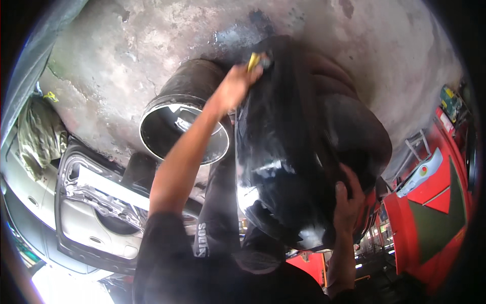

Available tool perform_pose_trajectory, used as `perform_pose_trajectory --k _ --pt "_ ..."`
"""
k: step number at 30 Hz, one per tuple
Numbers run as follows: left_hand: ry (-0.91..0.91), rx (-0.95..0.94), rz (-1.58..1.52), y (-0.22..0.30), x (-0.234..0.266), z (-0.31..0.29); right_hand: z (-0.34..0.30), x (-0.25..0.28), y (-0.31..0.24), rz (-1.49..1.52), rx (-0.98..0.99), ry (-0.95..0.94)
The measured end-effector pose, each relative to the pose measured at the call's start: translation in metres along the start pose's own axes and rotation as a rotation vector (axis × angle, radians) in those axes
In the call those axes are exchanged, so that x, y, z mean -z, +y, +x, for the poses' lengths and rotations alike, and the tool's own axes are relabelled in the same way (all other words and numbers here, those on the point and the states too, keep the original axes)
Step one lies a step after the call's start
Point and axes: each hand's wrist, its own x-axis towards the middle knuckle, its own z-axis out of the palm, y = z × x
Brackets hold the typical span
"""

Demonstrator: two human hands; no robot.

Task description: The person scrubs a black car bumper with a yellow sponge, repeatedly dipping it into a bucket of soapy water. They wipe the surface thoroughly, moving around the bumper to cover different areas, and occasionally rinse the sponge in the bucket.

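A long, curved black car body panel [283, 152] with a glossy, streaked surface takes up the middle of the head view. At its far left edge, my left hand [238, 86] is closed around a small yellow piece [253, 62], held against the panel; a blur and the fingers hide its exact kind. My right hand [349, 197] grips the panel's near right side, thumb and fingers bent at its edge. Some of those fingertips are hard to make out against the dark surface.
Left of the panel stands a black drum [185, 86] with pale material inside. A detached car door [101, 202] and a stuffed plastic bag [40, 131] are farther left. Red body panels [430, 218] stand on the right, near a metal stand [417, 147]. The concrete floor [126, 50] is stained.
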Motion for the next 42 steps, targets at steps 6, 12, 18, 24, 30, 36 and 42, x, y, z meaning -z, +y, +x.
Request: perform_pose_trajectory --k 6,12,18,24,30,36,42 --pt "0.081 0.109 -0.101 -0.053 -0.005 0.051 -0.002 0.002 -0.002 -0.046 -0.028 0.002" --pt "0.330 0.210 -0.176 0.000 -0.028 -0.060 -0.004 0.002 0.018 -0.088 0.077 -0.009" --pt "0.418 0.537 -0.532 -0.127 0.005 0.138 0.009 0.002 0.006 -0.115 0.125 -0.041" --pt "0.353 0.445 -1.194 -0.029 -0.039 0.018 0.001 0.003 0.002 -0.103 0.037 -0.009" --pt "0.401 0.249 -0.153 0.032 -0.068 -0.192 0.007 -0.001 0.007 -0.030 0.100 -0.043" --pt "0.421 -0.320 0.251 0.041 -0.072 -0.184 0.010 -0.005 0.010 -0.019 0.200 -0.025" --pt "0.346 -0.492 0.593 0.066 -0.094 -0.205 0.009 -0.008 0.016 0.024 0.241 0.008"
